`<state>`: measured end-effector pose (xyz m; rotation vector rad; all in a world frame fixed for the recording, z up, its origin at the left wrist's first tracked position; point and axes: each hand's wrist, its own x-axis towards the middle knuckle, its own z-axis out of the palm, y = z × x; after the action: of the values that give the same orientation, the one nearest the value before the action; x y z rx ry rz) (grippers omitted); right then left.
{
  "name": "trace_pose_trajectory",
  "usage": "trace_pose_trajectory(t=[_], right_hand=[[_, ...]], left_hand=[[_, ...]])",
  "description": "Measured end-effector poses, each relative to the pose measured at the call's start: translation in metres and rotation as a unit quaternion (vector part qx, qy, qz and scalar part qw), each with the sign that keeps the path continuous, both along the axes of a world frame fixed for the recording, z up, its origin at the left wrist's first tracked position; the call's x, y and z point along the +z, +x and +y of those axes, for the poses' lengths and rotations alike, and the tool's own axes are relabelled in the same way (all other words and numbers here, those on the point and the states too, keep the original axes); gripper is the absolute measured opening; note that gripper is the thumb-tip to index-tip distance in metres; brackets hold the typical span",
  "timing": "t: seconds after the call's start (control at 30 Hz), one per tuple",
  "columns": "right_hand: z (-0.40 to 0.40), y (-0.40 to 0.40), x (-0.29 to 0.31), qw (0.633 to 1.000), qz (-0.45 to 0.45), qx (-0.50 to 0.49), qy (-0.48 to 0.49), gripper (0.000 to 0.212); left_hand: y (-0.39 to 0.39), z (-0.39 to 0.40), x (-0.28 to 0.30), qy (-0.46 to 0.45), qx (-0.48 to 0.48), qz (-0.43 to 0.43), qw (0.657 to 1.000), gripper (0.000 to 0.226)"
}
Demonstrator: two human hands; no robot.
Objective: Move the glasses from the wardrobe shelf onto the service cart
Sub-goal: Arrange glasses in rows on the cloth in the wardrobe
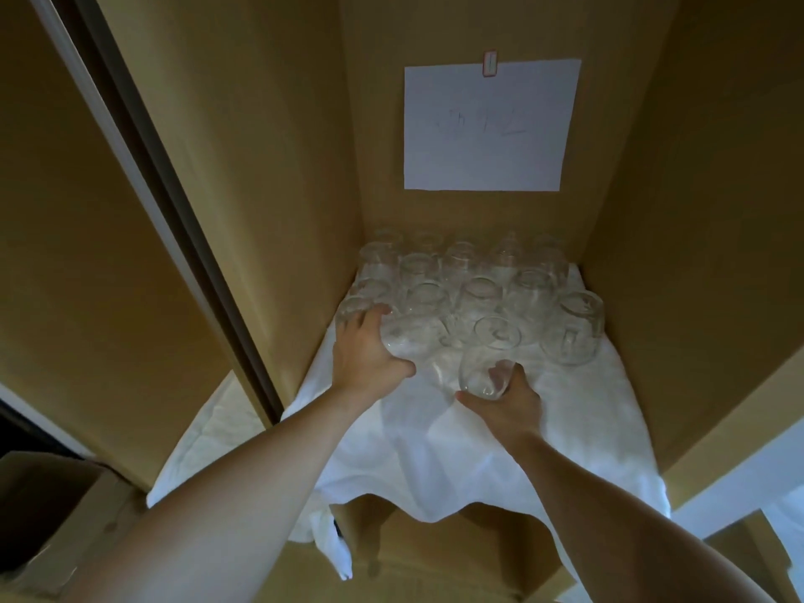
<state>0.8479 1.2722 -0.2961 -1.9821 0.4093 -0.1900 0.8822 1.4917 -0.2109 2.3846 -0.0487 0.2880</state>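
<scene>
clear rounded glasses (pixel 461 293) on rumpled white cloth (pixel 457 446)

Pretty dim overall, warm brownish cast. The white cloth (pixel 435 428) looks bluish, with soft shadows in its folds. The glasses (pixel 470 289) are smeary and soft at the back. Wide-angle lens bends the edges hard.

paper sheet (pixel 489 126) on wardrobe back wall | faint handwriting | unreadable

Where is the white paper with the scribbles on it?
In the head view, the white paper is clipped high on the back wall of the wardrobe, slightly right of centre, straight above the cluster of glasses standing on the white cloth.
</scene>
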Motion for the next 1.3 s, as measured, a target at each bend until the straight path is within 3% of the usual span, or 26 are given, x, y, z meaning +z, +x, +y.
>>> trace_pose_trajectory(t=[0.3,0.47,0.57,0.67,0.9,1.07,1.3], right_hand=[[-0.001,0.003,-0.006,1.0,0.001,-0.002,-0.001,0.087],[-0.001,0.006,-0.01,1.0,0.001,-0.007,-0.013,0.089],[0.0,0.009,-0.012,1.0,0.003,-0.011,-0.015,0.087],[-0.001,0.01,-0.013,1.0,0.003,-0.014,-0.014,0.087],[-0.001,0.009,-0.014,1.0,0.001,-0.013,-0.007,0.09],[-0.007,0.013,-0.006,1.0,0.006,-0.003,0.023,0.088],[-0.037,0.014,0.041,0.998,-0.007,0.043,-0.035,0.092]], left_hand=[[0.018,-0.007,0.037,0.235,-0.085,0.005,0.968,0.077],[0.027,-0.022,0.042,0.388,-0.146,-0.003,0.91,0.075],[0.033,-0.029,0.038,0.435,-0.164,-0.01,0.885,0.074],[0.041,-0.03,0.032,0.422,-0.185,-0.015,0.887,0.073],[0.053,-0.018,0.016,0.245,-0.184,-0.011,0.952,0.087],[0.053,-0.015,0.009,0.234,-0.19,-0.02,0.953,0.087],[0.058,-0.015,0.012,0.216,-0.196,-0.013,0.956,0.09]])
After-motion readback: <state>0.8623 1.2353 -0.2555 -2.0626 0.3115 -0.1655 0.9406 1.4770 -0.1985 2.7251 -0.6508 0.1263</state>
